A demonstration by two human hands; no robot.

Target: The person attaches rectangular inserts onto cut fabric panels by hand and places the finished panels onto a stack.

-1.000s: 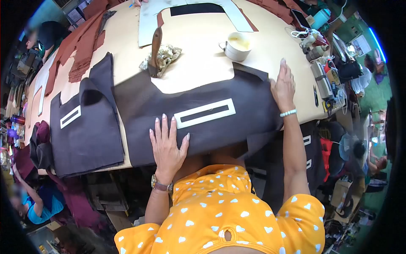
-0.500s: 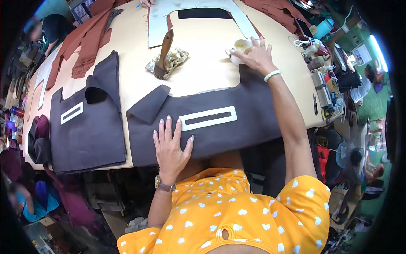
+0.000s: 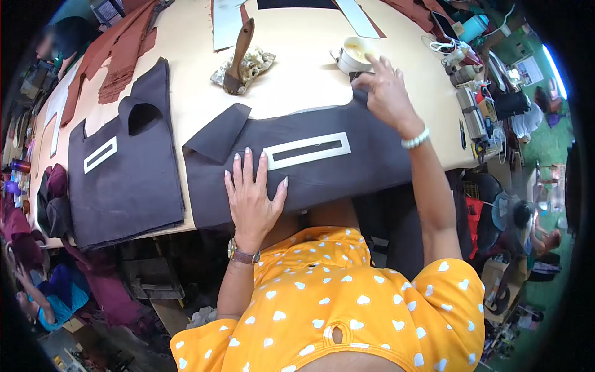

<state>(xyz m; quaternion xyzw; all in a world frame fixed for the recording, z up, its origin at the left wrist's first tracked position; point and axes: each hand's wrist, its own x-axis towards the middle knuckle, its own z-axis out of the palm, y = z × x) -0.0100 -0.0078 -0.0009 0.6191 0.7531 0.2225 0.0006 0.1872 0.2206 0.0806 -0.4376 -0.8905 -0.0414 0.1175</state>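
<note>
My left hand (image 3: 253, 201) lies flat on a dark brown fabric panel (image 3: 316, 183), fingers spread. Its fingertips are at the left end of a white rectangular frame (image 3: 308, 150) with a long slot, lying on that panel. Over the panel's upper right part is my right hand (image 3: 389, 93), thumb and fingers apart, and I see nothing held in it. Just beyond its fingertips stands a white cup (image 3: 356, 56) with pale yellowish contents. A wooden-handled brush (image 3: 240, 57) rests on a crumpled, stained wad (image 3: 257, 63) left of the cup.
A second dark panel stack (image 3: 127, 192) with a smaller white frame (image 3: 100, 154) lies at left. Rust-coloured fabric (image 3: 124, 53) is behind it. A phone (image 3: 444, 26), cables and tools line the table's right edge. Other people sit at the left and right.
My right hand has come off the cup and drawn back toward me, over the panel. My left hand stays flat on the panel. The view has shifted slightly.
</note>
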